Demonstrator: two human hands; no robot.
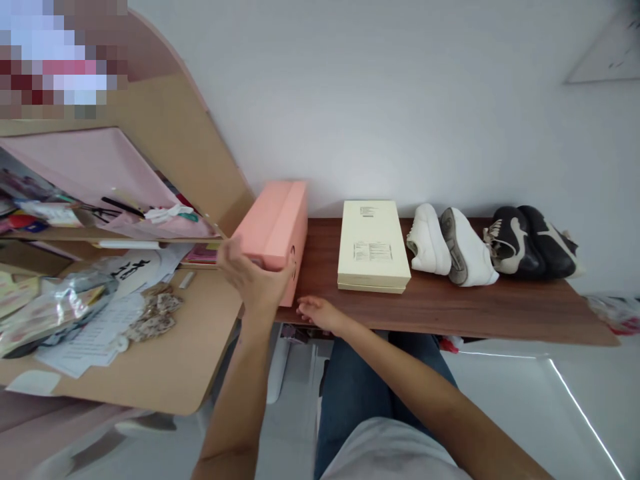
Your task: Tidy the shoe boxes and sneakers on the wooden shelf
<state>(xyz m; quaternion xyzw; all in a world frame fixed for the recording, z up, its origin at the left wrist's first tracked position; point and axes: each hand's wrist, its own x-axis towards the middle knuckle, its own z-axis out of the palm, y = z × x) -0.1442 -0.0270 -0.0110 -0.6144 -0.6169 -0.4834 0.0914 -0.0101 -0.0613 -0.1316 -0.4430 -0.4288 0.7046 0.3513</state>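
Pink box: location?

Left end of the brown wooden bench, its lower corner at the near edge. Round mark on the side facing the hands.

Left hand?

Raised at the box's near end, open, spread wide, against the box. No closed grip seen. Whether it bears any weight, cannot tell.

Right hand?

Low on the near edge of the bench, just beside the box, fingers loosely curled. Has hold of nothing.

Neighbours on the bench?

Cream box lying flat, printed labels on top, just right of the pink one, not touching it. Then white sneakers, a pair on their sides, soles partly showing. Black sneakers beyond them, close together, pale markings.

Left of the box?

Pale wooden desk, carrying loose papers and a foil bag. Pink shelf above it, crowded with small items, too jumbled to sort.

Below the hands?

Person's own jeans and white shirt, seated or leaning in close; cannot tell which.
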